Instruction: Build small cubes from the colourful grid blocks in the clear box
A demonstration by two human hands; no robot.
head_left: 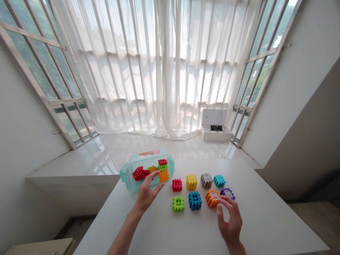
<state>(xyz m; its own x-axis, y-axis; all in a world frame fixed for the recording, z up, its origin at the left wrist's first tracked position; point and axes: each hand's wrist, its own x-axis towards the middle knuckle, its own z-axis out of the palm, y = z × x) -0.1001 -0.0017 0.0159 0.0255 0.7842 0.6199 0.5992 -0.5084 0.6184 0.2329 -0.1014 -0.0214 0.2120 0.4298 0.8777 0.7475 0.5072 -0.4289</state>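
Left hand half open at clear teal plastic box, table's far left edge; fingertips against flat, toothed orange tile, grip cannot be told. Right hand spread, holding nothing, beside ridged purple cube. Near edge bare.

- The tub is tinted translucent teal.
- The flat piece at its mouth is coloured orange.
- Plain colours are shown by the red cube, yellow cube, teal cube, green cube and blue cube.
- The grey cube, orange cube and purple cube are marked with white grids.
- The surface is finished plain white.
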